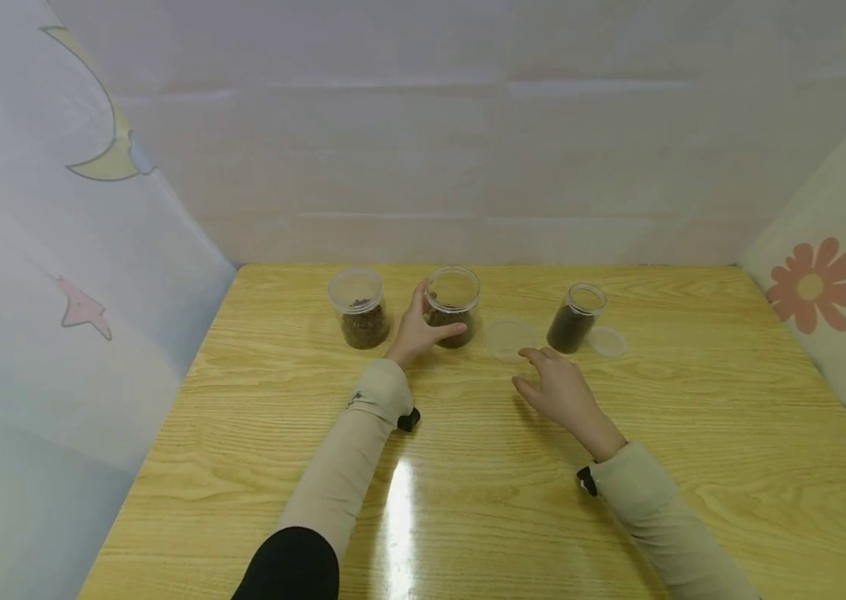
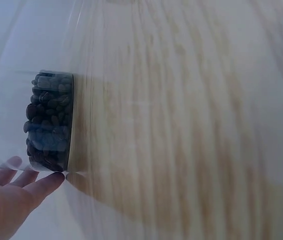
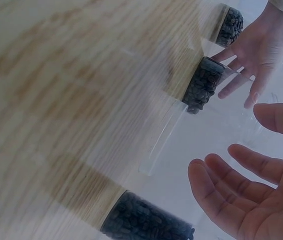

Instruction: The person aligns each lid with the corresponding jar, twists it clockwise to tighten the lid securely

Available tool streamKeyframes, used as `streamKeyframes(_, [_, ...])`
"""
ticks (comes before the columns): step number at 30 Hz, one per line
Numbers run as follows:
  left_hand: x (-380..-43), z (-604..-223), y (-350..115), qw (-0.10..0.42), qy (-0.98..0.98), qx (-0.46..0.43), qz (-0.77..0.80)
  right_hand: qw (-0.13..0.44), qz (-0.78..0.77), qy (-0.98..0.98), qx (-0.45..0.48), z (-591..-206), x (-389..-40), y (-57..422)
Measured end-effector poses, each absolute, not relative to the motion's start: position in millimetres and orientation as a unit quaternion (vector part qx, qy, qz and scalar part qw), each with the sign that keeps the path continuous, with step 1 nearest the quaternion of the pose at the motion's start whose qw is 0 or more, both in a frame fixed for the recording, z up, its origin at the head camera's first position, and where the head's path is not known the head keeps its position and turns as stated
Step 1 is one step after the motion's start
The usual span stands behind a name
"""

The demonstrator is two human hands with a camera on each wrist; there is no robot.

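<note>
My left hand (image 1: pixel 423 332) is round a clear jar (image 1: pixel 454 292) in the middle of the row, thumb across its front and fingers along its left side. Dark bean-like pieces (image 2: pixel 51 120) fill its lower part, and it stands upright on the table. In the left wrist view, fingertips lie against the jar's wall. My right hand (image 1: pixel 559 392) hovers with loosely bent fingers and holds nothing. Just beyond its fingertips a large clear round lid (image 1: pixel 510 340) lies flat; the right wrist view shows that lid (image 3: pixel 164 140) edge-on.
Left of my left hand stands a similar jar (image 1: pixel 364 321) of dark pieces. A narrower jar (image 1: pixel 571 325), filled higher, stands beyond my right hand, with a small clear lid (image 1: pixel 607 342) beside it. The wooden table (image 1: pixel 257 417) meets a pale draped sheet (image 1: pixel 468 167) behind.
</note>
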State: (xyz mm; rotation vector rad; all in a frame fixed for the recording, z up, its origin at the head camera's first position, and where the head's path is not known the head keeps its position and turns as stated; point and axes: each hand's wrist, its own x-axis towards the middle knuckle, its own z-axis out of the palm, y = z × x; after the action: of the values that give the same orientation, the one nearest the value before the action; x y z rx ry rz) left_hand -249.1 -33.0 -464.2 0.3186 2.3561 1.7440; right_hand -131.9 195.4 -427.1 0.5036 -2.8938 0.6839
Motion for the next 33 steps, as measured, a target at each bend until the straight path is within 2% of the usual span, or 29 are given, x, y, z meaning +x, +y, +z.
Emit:
streamKeyframes(19, [-249,-465,-33,0.08,0.803,0.131,0.575,0.064,0.19,-0.96,0.193,-431,-159,191])
streamKeyframes(33, [-251,-468,-34,0.079,0.805,0.142,0.57,-0.024,0.129,-0.976,0.176,-436,-192,185])
